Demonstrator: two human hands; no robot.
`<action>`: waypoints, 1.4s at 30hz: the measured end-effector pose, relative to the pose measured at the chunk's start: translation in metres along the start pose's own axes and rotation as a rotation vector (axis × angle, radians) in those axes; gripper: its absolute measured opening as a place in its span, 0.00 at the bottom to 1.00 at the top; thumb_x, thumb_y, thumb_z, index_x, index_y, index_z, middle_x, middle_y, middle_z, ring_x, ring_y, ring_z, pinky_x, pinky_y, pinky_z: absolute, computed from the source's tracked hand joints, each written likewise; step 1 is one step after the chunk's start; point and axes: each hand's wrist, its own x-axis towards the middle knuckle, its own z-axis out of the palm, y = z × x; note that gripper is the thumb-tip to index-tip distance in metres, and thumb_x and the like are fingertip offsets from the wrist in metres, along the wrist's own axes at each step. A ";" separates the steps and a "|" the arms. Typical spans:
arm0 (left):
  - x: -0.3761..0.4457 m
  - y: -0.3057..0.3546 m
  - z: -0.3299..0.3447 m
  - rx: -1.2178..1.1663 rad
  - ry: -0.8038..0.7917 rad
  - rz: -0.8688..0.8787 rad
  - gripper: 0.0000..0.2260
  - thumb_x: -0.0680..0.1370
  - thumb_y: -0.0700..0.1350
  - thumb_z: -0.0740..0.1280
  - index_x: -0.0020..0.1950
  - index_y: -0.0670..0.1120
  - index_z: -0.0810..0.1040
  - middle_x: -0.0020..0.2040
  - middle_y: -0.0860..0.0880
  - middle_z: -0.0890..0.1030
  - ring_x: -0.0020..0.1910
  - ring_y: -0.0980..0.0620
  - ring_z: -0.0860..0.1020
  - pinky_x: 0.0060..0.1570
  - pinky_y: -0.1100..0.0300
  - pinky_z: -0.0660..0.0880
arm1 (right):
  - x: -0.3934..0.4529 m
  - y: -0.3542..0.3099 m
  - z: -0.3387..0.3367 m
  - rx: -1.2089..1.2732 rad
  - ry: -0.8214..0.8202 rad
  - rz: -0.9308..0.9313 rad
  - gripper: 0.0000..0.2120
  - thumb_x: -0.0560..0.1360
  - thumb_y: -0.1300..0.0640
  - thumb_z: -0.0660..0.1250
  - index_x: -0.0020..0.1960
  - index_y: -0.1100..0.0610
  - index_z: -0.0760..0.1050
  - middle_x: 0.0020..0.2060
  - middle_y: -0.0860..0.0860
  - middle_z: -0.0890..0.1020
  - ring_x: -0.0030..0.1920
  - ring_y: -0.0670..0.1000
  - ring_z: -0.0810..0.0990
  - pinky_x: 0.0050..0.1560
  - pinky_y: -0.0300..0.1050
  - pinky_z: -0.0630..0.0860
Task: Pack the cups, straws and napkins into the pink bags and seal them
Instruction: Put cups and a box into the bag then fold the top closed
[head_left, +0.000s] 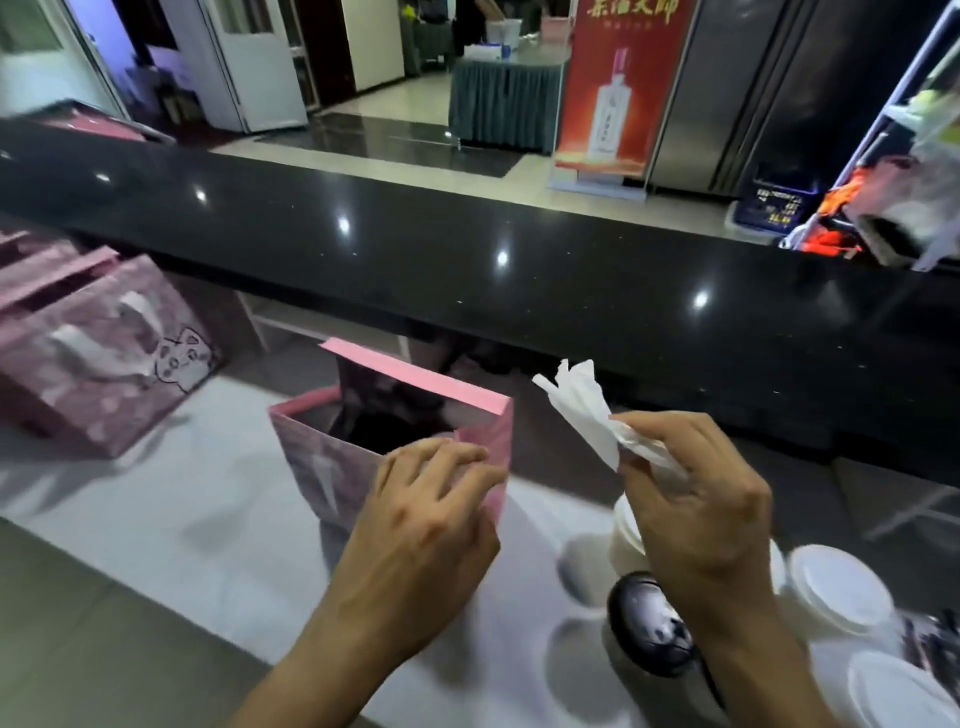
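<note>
Pink paper bag (332, 467) stands upright and open on the white counter (171, 519), its flap up at the back; the left hand (415, 525) grips its near right rim with curled fingers. Just right of the bag's mouth, the right hand (696, 499) pinches a white napkin (582, 410), whose long axis tilts up and away to the left. White lidded cups (836, 587) stand below this hand, and more pink bags (98, 353) wait well apart at left.

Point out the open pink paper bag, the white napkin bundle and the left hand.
Open pink paper bag (317, 457): head view, front wall.
White crumpled napkin bundle (582, 400): head view, middle, above fingers.
Left hand (421, 514): head view, back of hand.
</note>
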 end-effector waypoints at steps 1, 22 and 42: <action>0.001 -0.020 -0.007 0.002 -0.006 -0.009 0.14 0.75 0.46 0.64 0.59 0.49 0.81 0.60 0.50 0.79 0.62 0.46 0.75 0.61 0.49 0.72 | 0.004 -0.011 0.015 0.008 -0.005 -0.003 0.15 0.71 0.72 0.73 0.52 0.56 0.83 0.47 0.47 0.82 0.49 0.48 0.81 0.49 0.39 0.75; 0.031 -0.205 -0.024 -0.375 -0.338 -0.370 0.20 0.80 0.44 0.61 0.72 0.53 0.70 0.70 0.55 0.72 0.64 0.53 0.72 0.60 0.58 0.69 | 0.041 -0.088 0.250 -0.827 -0.553 0.013 0.07 0.72 0.66 0.70 0.47 0.56 0.78 0.42 0.53 0.82 0.41 0.57 0.83 0.34 0.46 0.67; -0.002 -0.280 0.004 -0.713 -0.301 -0.251 0.18 0.77 0.40 0.70 0.65 0.56 0.76 0.62 0.60 0.78 0.62 0.59 0.76 0.61 0.52 0.76 | -0.068 -0.032 0.147 0.078 -0.313 0.566 0.19 0.67 0.41 0.73 0.57 0.36 0.74 0.68 0.33 0.67 0.68 0.34 0.67 0.63 0.34 0.65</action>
